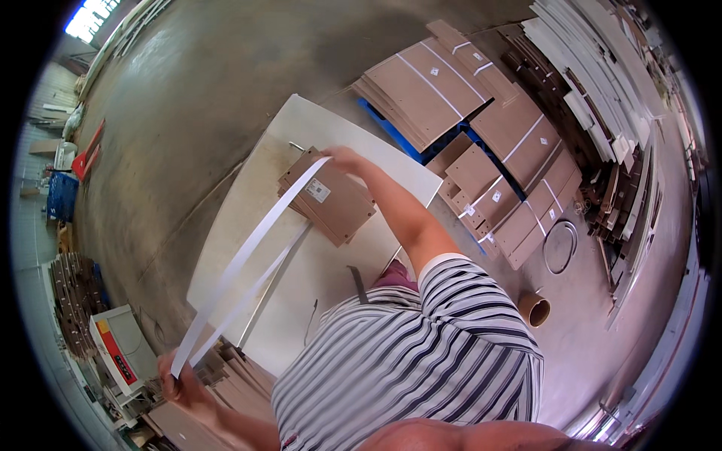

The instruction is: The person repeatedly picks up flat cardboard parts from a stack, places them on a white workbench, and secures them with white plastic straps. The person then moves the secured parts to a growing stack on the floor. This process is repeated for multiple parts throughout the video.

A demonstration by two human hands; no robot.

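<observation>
Nearest to the camera is the person's own body in a black and white striped shirt [421,361], which fills the lower middle of the view. Just left of the shirt, low in the picture, the left hand [179,378] is closed around the ends of a long white flat plastic strap [248,252]. The fingers are curled tight on it, so the grip is narrow and it holds the strap.

From this hand the strap runs up in two bands over the white rectangular worktable [248,203], which lies beyond the shirt. The bands reach a small stack of brown fibreboard panels [331,201] that rests on the far part of the table. One band goes over the top of the stack, beside a small white label.

The right hand [342,159] lies on the far top edge of this stack, where the strap arrives. Whether its fingers pinch the strap or only press on the boards, I cannot tell.

Beyond the table, on the grey concrete floor [195,98], larger strapped bundles of brown panels [429,86] are lying. A brown cardboard tube [535,308] stands on the floor to the right of the table.
</observation>
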